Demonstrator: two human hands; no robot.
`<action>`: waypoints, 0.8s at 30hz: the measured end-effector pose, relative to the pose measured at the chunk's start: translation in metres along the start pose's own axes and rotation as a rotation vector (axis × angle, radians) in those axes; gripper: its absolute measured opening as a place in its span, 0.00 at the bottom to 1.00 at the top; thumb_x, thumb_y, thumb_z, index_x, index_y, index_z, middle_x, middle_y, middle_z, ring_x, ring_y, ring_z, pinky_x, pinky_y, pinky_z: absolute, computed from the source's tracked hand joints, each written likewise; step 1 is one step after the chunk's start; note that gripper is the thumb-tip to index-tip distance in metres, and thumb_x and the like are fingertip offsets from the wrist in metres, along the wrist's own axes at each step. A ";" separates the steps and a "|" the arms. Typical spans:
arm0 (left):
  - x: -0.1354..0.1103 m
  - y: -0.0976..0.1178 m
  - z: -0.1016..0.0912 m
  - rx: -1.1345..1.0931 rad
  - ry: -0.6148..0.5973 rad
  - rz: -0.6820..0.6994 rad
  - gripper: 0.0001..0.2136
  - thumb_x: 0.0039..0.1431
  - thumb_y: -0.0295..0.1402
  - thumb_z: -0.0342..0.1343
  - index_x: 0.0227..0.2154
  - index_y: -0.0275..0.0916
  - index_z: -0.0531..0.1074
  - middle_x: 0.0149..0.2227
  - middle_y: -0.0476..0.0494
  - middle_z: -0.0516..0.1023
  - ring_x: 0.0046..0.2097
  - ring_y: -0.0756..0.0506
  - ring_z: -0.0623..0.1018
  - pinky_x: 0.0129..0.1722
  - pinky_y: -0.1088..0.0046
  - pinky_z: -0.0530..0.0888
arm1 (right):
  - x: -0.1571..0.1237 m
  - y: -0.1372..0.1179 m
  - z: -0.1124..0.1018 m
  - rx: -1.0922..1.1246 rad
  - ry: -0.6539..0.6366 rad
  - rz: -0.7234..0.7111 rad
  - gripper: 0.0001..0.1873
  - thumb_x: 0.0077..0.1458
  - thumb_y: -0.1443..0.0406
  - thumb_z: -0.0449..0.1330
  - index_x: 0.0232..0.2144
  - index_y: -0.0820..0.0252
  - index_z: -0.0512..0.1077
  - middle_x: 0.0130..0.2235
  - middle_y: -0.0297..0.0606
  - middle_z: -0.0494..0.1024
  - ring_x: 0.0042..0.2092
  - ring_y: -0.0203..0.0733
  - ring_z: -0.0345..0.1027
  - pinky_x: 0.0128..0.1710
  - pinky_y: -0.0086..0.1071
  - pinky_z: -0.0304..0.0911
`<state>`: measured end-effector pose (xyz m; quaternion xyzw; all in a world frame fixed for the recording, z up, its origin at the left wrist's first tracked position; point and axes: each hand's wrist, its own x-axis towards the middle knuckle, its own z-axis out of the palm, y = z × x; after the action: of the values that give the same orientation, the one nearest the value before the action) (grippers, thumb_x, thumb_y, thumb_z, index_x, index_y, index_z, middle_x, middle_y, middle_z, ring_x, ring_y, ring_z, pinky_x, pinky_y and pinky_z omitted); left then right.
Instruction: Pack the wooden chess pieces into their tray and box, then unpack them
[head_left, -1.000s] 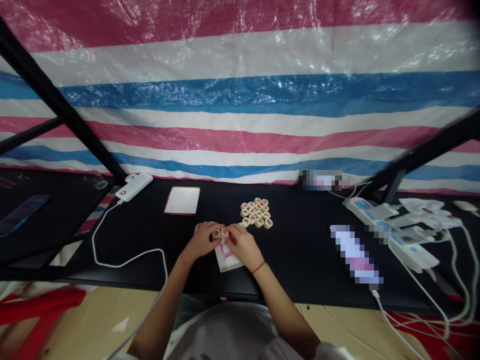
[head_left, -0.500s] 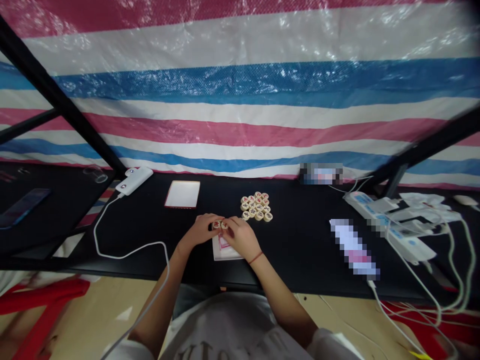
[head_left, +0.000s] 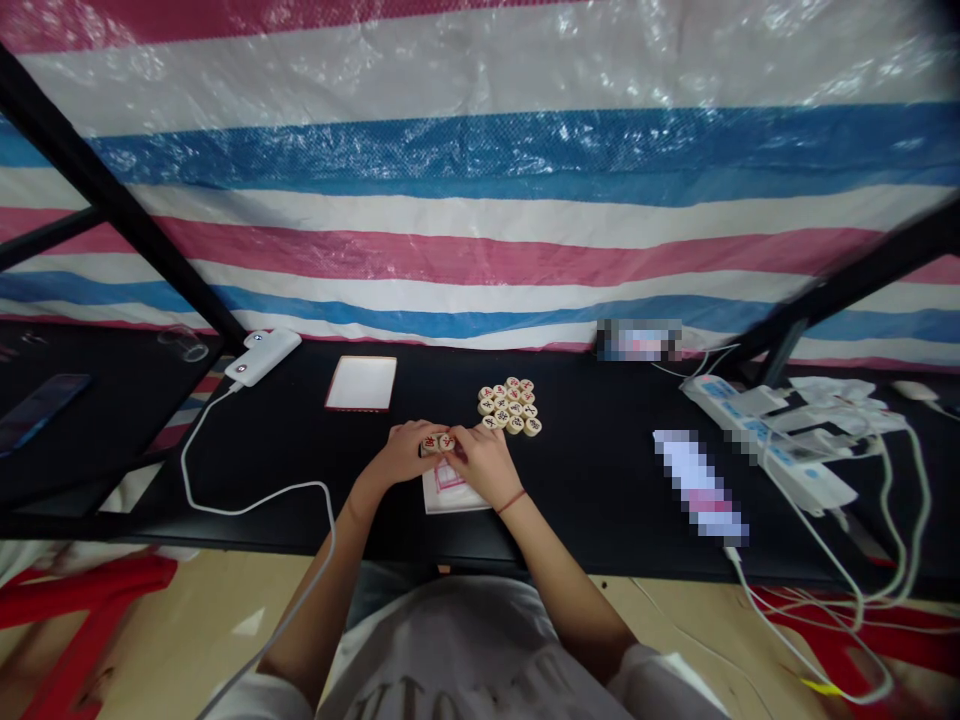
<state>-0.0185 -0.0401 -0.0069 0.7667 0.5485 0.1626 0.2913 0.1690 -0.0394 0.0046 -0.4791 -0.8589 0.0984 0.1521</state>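
My left hand (head_left: 403, 454) and my right hand (head_left: 486, 466) meet over the near middle of the black table. Their fingers close on a left Chinese chess piece (head_left: 430, 443) and a right Chinese chess piece (head_left: 447, 442), held side by side with red characters showing. Left fingers press the left piece; right thumb and fingers pinch the right one. Beneath my hands lies a white box (head_left: 439, 505) with a pink pattern inside, partly covered by the right hand. Just beyond my right hand, a cluster of Chinese chess pieces (head_left: 514, 408) stands in rows, with red and dark characters.
An open shallow white tray or lid (head_left: 362, 384) with a red edge lies at left. Farther left is a white power bank (head_left: 264, 357) with a cable (head_left: 247, 512) running toward me. A phone (head_left: 697, 485) and a power strip (head_left: 772, 440) with tangled cords occupy the right.
The camera view has shifted slightly. My hands stay together on the two pieces, which now sit a little more level between the fingers. The clustered pieces stay put.
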 end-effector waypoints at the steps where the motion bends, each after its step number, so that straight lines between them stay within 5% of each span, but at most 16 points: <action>1: 0.000 0.002 0.001 0.015 -0.003 -0.012 0.19 0.55 0.34 0.55 0.52 0.47 0.70 0.51 0.47 0.75 0.52 0.40 0.71 0.55 0.58 0.62 | 0.000 0.000 0.000 0.006 -0.001 0.003 0.07 0.57 0.62 0.60 0.38 0.58 0.71 0.33 0.38 0.78 0.40 0.45 0.66 0.41 0.35 0.48; 7: 0.001 0.011 0.004 0.114 0.009 -0.060 0.20 0.54 0.31 0.54 0.51 0.47 0.71 0.49 0.46 0.75 0.50 0.39 0.71 0.51 0.58 0.63 | -0.003 0.001 -0.002 0.086 -0.009 0.012 0.08 0.54 0.64 0.62 0.38 0.58 0.71 0.32 0.38 0.77 0.41 0.46 0.67 0.42 0.35 0.52; 12: 0.001 0.017 0.006 0.150 0.040 -0.025 0.22 0.55 0.35 0.56 0.54 0.48 0.68 0.51 0.45 0.73 0.51 0.39 0.71 0.51 0.57 0.62 | 0.008 0.028 -0.028 0.401 0.063 0.030 0.20 0.53 0.62 0.62 0.48 0.58 0.68 0.40 0.36 0.77 0.37 0.38 0.70 0.40 0.30 0.60; 15: 0.004 0.019 0.010 0.165 0.057 -0.004 0.21 0.56 0.36 0.57 0.54 0.47 0.68 0.51 0.45 0.73 0.50 0.40 0.71 0.52 0.58 0.61 | 0.031 0.048 -0.046 0.236 0.140 0.181 0.15 0.57 0.63 0.57 0.46 0.60 0.70 0.41 0.39 0.77 0.39 0.40 0.70 0.42 0.31 0.61; 24: 0.010 0.010 0.017 0.047 0.055 -0.019 0.17 0.58 0.33 0.55 0.51 0.49 0.71 0.49 0.47 0.74 0.50 0.42 0.71 0.52 0.60 0.62 | 0.095 0.054 -0.041 -0.152 -0.261 0.342 0.15 0.58 0.60 0.57 0.45 0.61 0.74 0.45 0.50 0.78 0.46 0.50 0.74 0.42 0.36 0.64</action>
<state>0.0024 -0.0374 -0.0142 0.7633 0.5674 0.1676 0.2595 0.1799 0.0705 0.0414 -0.6110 -0.7825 0.1190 -0.0158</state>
